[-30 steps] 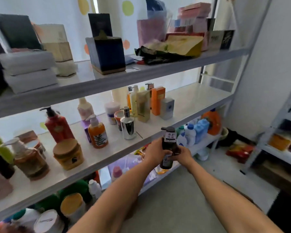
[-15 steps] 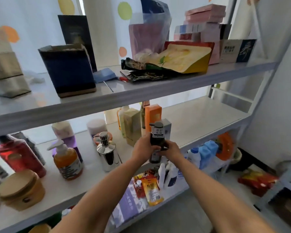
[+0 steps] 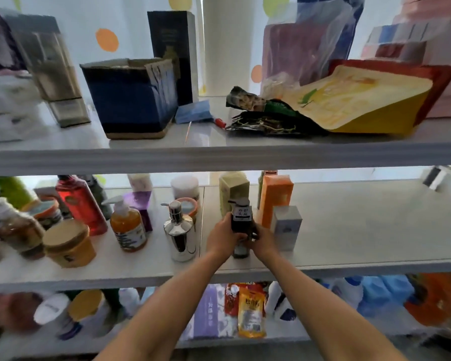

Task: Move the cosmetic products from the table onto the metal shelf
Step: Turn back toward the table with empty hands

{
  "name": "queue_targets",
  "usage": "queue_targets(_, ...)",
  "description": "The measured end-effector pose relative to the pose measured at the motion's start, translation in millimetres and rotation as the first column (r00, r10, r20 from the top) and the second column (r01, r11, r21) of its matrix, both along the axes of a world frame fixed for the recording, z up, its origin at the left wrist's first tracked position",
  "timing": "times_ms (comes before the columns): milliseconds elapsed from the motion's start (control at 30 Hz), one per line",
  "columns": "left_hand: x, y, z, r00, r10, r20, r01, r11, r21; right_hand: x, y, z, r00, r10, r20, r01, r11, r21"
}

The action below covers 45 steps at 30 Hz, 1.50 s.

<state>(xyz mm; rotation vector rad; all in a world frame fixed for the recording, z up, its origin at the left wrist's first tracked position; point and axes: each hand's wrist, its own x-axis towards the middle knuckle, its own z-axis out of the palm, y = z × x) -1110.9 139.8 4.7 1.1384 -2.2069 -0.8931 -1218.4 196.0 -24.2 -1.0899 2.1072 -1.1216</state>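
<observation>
Bottle (image 3: 241, 221) we found gripped between left hand (image 3: 222, 237) and right hand (image 3: 263, 241), at or just above the metal shelf (image 3: 349, 230) among other products (image 3: 128, 227); we judged its release not yet done.

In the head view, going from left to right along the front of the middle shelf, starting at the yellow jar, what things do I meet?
yellow jar → orange pump bottle → silver pump bottle → dark bottle → pale box

On shelf (image 3: 349, 230), bottle (image 3: 241, 220) stands between dispenser (image 3: 179, 235) and box (image 3: 287, 227).
</observation>
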Motion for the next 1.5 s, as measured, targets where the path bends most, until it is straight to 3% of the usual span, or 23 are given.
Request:
queue_targets(333,-1.6,-0.7,-2.7,1.000,0.022,0.013,-0.022,1.000,-0.007,-5.9,3.9,-7.0,0.994,0.072,-0.087,-0.075,0.997,-0.029)
queue_targets(433,-0.3,2.7,-5.5,0.998,0.046,0.044,-0.045,0.999,-0.016,-6.4,7.8,-7.1,0.984,0.111,-0.137,-0.105,0.993,0.055)
queue_targets(567,7.3,9.9,-11.2,0.979,0.037,0.200,-0.028,0.998,-0.048,-7.8,18.2,-10.1,0.935,0.256,-0.245,-0.206,0.955,0.214)
queue_targets(667,17.5,17.3,-23.7,0.911,0.056,0.408,-0.012,0.994,-0.109,-6.9,29.7,-21.6,0.897,0.316,-0.309,-0.249,0.939,0.236)
queue_targets(800,35.6,31.9,-41.3,0.817,-0.001,0.577,0.102,0.984,-0.144,-1.1,49.0,-43.5,0.778,0.434,-0.455,-0.240,0.874,0.423)
queue_targets(1033,77.9,45.3,-62.5,0.753,-0.011,0.658,0.177,0.967,-0.186,24.7,83.3,-66.9,0.651,0.511,-0.562,-0.283,0.850,0.445)
queue_targets(1233,143.4,37.0,-65.2,0.738,-0.014,0.675,0.188,0.964,-0.186,85.1,70.7,-63.3,0.595,0.569,-0.567,-0.395,0.822,0.411)
queue_targets(1500,324.2,21.0,-73.3,0.728,0.116,0.676,-0.014,0.988,-0.155,258.3,11.0,-64.2,0.451,0.681,-0.577,-0.598,0.710,0.371)
